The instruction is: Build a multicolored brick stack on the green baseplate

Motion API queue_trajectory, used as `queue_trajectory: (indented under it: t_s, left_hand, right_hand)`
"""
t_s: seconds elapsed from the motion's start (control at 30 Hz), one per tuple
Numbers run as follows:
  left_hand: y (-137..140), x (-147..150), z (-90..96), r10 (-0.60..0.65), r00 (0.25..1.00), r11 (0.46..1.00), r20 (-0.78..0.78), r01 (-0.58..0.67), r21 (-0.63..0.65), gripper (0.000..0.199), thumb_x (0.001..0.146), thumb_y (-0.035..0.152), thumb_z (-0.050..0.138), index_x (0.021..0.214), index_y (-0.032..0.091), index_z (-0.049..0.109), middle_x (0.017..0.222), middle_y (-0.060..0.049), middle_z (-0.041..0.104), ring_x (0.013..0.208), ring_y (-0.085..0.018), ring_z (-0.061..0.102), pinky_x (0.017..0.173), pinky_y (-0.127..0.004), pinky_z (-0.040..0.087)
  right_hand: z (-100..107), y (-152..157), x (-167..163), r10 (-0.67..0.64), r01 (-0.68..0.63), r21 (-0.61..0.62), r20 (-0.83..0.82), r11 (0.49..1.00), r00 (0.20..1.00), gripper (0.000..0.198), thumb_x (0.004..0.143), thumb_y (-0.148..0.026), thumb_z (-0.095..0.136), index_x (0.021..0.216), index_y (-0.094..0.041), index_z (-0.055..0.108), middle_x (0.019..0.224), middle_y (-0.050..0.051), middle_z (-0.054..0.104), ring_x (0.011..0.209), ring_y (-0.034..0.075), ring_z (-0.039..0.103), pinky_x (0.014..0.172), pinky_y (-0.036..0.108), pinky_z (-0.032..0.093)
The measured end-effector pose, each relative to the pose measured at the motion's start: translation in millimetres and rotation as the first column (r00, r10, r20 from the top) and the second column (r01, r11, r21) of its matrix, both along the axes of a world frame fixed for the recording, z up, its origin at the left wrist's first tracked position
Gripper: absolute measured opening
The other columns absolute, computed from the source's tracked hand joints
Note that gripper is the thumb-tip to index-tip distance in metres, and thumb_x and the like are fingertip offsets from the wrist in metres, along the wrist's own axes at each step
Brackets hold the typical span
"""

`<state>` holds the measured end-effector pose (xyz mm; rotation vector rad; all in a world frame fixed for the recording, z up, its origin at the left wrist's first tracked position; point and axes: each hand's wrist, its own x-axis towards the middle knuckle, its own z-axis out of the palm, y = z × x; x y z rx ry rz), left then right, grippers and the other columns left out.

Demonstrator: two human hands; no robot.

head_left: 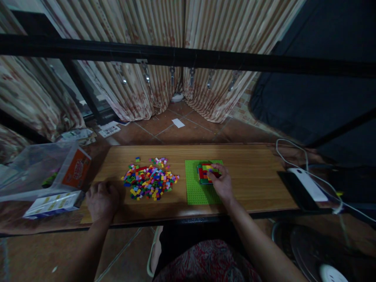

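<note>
Head view: clear bin [38, 158] holds something green [50, 179]; bricks [150, 181] outside.

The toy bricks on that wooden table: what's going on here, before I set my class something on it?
A person has their right hand at a small multicoloured brick build on a green baseplate, fingers at its top; whether they grip a loose brick is too small to tell. The left hand rests at the table's left end, beside a loose pile of bricks.

Right hand [223, 184] touches brick build [204, 174] on green baseplate [194, 194], perhaps pinching.
</note>
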<state>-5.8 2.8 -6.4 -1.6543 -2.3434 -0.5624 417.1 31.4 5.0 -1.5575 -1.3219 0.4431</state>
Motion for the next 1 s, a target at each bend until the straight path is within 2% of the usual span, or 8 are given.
queue_trajectory:
  t_s: [0.17,0.3,0.7,1.0]
  left_hand:
    - [-1,1,1.1,-0.003,1.000,1.000,-0.001,0.003,0.002,0.035,0.085,0.031,0.039,0.101,0.010,0.063,0.099,-0.018,0.061,0.102,-0.033,0.055,0.090,-0.051,0.043]
    - [-1,3,2.8,0.011,1.000,1.000,-0.014,-0.011,-0.014,0.038,0.087,0.032,0.037,0.101,0.008,0.063,0.099,-0.020,0.061,0.101,-0.034,0.055,0.089,-0.051,0.042]
    - [-3,7,5.8,0.026,0.999,1.000,0.048,-0.025,-0.013,0.032,0.085,0.030,0.041,0.101,0.013,0.062,0.104,-0.018,0.060,0.103,-0.033,0.053,0.091,-0.051,0.042]
    - [-2,8,5.1,0.043,0.999,0.998,0.019,-0.042,-0.036,0.032,0.085,0.027,0.040,0.101,0.010,0.062,0.104,-0.017,0.059,0.102,-0.032,0.052,0.090,-0.047,0.041]
  right_hand:
    - [0,6,-2,-0.032,0.035,-0.043,0.075,0.998,0.997,0.043,0.081,-0.048,0.056,0.110,-0.017,0.061,0.110,0.013,0.062,0.103,0.025,0.057,0.095,0.046,0.044]
    - [-3,11,-4,-0.045,0.057,-0.089,0.128,0.994,0.991,0.048,0.080,-0.051,0.056,0.113,-0.015,0.060,0.111,0.014,0.062,0.105,0.027,0.056,0.096,0.047,0.043]
    - [-10,11,-6,-0.074,0.073,-0.069,-0.010,0.995,0.997,0.045,0.077,-0.047,0.062,0.110,-0.017,0.060,0.110,0.011,0.063,0.100,0.024,0.059,0.094,0.044,0.046]
    - [-15,11,-4,-0.052,0.052,-0.052,0.002,0.997,0.999,0.047,0.077,-0.050,0.062,0.111,-0.017,0.061,0.110,0.012,0.064,0.100,0.024,0.059,0.092,0.045,0.045]
